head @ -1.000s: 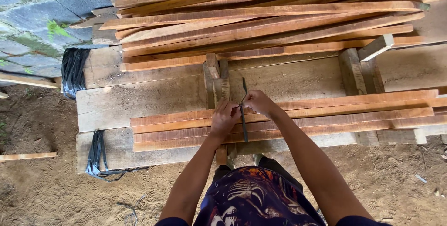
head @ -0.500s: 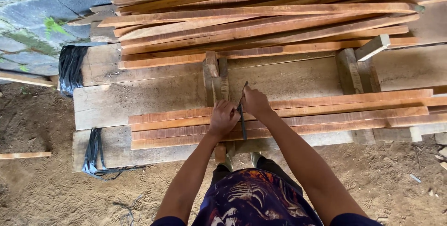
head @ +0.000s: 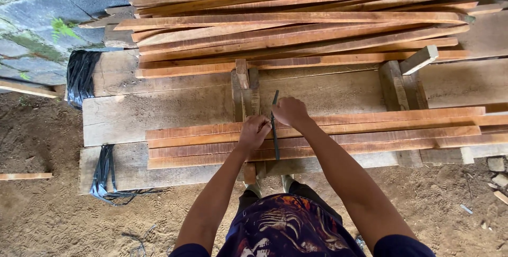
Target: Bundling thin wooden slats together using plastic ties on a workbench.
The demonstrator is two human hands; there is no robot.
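Closest, down by the sandy ground [head: 53, 220], plant both feet square to the bench and lean in from the hips, so that both forearms reach straight out over the near edge.

Next, mind the left hand [head: 255, 130]: curled shut, knuckles up, pressed on the near bundle of slats [head: 370, 130] and gripping the dark strap [head: 275, 143] where it crosses them. Use that hand as the anchor; press down hard so the slats cannot slide apart.

Just beyond, note the right hand [head: 290, 111]: closed in a fist round the upper part of the strap, free end poking up past the knuckles. Pull along the strap's own line, not sideways, to avoid skewing the band or dragging the top slat off the others. Exact pinch of the fingertips: cannot tell, hidden under the fist.

Check the strap itself: lying across the bundle at right angles, touching the slats, lower end hanging over the front edge. Set it flat, without a twist.

Farther back, brace the bundle against the upright wooden pegs [head: 246, 90] rising from the wide planks [head: 159, 111].

Farthest off, leave alone the loose pile of slats [head: 296, 29], the roll of black strapping [head: 80, 77] at the left and the stone wall [head: 42, 3].
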